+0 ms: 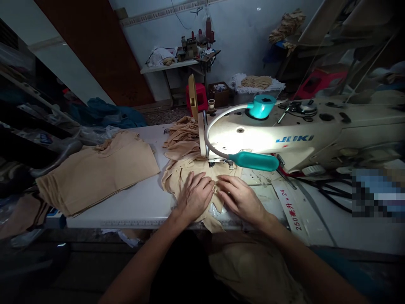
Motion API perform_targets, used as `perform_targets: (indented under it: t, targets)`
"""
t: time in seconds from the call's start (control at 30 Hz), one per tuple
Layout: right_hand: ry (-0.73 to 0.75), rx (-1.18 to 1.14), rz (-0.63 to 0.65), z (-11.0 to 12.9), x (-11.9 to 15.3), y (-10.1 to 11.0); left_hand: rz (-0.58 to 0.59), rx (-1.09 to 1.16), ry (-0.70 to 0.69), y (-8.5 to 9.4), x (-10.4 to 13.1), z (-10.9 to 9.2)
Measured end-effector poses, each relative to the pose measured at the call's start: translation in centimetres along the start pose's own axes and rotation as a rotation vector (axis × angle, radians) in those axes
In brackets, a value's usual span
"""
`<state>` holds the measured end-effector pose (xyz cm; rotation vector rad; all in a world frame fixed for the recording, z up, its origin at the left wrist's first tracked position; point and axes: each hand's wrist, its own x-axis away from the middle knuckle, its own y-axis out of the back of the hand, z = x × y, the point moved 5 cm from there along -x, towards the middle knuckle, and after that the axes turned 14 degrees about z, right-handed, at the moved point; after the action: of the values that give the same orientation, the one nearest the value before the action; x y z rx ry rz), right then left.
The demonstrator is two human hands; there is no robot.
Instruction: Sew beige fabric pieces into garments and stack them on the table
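Head view: beige cloth (177, 175) lies under the needle end of the sewing machine (253, 131), one strip reaching the near edge of the white table (126, 212). The left hand (198, 195) rests palm down on it, fingers close together; the right hand (238, 197) touches its right side, fingers curved. Whether either pinches fabric, I cannot tell. Left of both sits a folded stack (104, 173)

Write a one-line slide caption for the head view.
Two hands press tan fabric beneath the lamplit head of a JUKI sewing machine, folded cloth stacked at left.
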<state>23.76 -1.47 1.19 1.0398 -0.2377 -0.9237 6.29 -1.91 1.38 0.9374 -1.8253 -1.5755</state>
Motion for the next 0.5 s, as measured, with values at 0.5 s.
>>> perform_targets:
  t: [0.5]
  targets:
    - [-0.088,0.339,0.107,-1.8,-2.0,-0.1,-0.002,0.039,-0.05,-0.1,-0.7,0.9]
